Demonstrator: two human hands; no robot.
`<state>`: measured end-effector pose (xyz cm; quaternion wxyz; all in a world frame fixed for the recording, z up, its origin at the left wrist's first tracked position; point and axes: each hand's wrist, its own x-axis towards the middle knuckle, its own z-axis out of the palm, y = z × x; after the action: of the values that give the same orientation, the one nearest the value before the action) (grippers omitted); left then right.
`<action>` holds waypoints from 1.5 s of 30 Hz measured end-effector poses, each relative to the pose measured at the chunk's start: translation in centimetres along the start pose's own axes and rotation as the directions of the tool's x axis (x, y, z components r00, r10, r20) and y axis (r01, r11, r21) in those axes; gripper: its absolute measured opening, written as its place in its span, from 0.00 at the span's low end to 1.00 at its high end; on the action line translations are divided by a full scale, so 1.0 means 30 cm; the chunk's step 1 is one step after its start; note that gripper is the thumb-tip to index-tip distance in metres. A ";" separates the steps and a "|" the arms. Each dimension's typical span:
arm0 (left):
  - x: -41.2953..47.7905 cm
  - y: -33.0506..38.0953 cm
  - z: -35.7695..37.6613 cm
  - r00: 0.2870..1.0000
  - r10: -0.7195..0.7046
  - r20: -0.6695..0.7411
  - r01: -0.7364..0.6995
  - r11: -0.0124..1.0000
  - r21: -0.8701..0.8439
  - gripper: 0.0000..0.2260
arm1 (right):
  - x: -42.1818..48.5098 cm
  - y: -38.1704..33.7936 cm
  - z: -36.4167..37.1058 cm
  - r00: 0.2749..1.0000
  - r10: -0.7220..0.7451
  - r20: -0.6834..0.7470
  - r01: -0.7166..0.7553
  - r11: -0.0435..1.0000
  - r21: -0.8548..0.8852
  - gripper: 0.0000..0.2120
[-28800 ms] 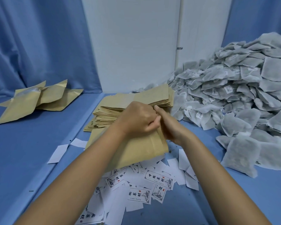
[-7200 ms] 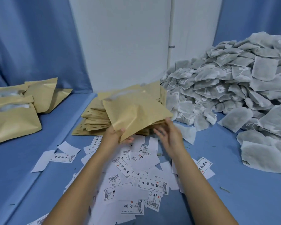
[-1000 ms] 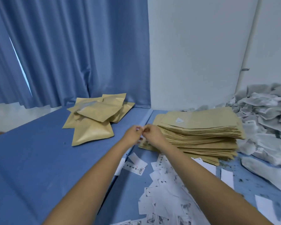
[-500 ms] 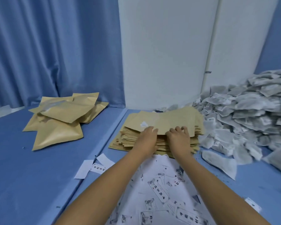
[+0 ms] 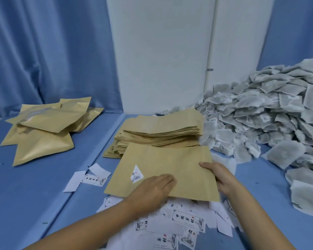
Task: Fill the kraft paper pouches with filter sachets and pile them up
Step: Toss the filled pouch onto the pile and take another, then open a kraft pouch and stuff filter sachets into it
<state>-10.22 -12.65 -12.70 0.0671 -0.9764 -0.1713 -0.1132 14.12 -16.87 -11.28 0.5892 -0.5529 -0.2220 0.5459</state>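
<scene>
At ten o'clock on the blue tabletop (image 5: 25, 204) I see the pile of filled pouches (image 5: 42, 130), well apart from the work. Loose label slips (image 5: 90, 177) lie at eight o'clock and run on down to six. Dead centre is the labelled kraft pouch (image 5: 170, 165), lying flat with its sticker (image 5: 136, 174) toward its left end. It rests partly on the slips, just at six o'clock of the stack of empty kraft pouches (image 5: 161, 130). The left hand (image 5: 152, 191) lies on the pouch's near edge, fingers straight and close together, pressing down; the picture is smeared there, so I cannot tell more. The right hand (image 5: 221, 178) pinches the pouch's right edge, thumb on top and the other fingers tucked underneath. The heap of filter sachets (image 5: 271, 121) fills two to four o'clock.

I judge the step to be readying one empty pouch for filling. The next move calls for opening its mouth, then a reach right for sachets; the thin paper may resist parting.

Half a second ago both hands sat on top of the stack at twelve o'clock, with this pouch as its top sheet; now the pouch is off the stack and drawn toward me
</scene>
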 end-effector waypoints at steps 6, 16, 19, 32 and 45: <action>0.135 0.125 0.004 0.966 -0.219 0.137 0.257 0.871 -0.419 0.23 | 0.002 0.067 0.005 0.992 -0.080 -0.093 0.066 0.988 -0.140 0.13; 0.394 0.171 0.077 0.702 -0.626 0.338 0.607 0.280 -0.744 0.22 | -0.042 0.062 0.008 0.992 0.050 0.116 -0.076 0.970 0.233 0.17; 0.388 0.152 0.091 0.720 -0.625 0.301 0.578 0.303 -0.758 0.19 | -0.043 0.060 0.008 0.988 0.056 0.145 -0.092 0.963 0.254 0.15; 0.379 0.119 0.104 0.729 -0.529 0.434 0.564 0.106 -0.819 0.12 | -0.037 0.069 -0.003 0.957 -0.056 0.286 -0.012 0.973 0.231 0.16; 0.399 0.161 0.080 0.777 -0.560 0.286 0.592 0.498 -0.633 0.11 | -0.001 0.098 -0.023 0.977 -0.174 0.125 0.181 0.983 -0.043 0.13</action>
<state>2.89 -12.92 -12.54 -0.3486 -0.8153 -0.4325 -0.1634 13.55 -17.78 -14.09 0.6058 -0.5128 -0.3203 0.5172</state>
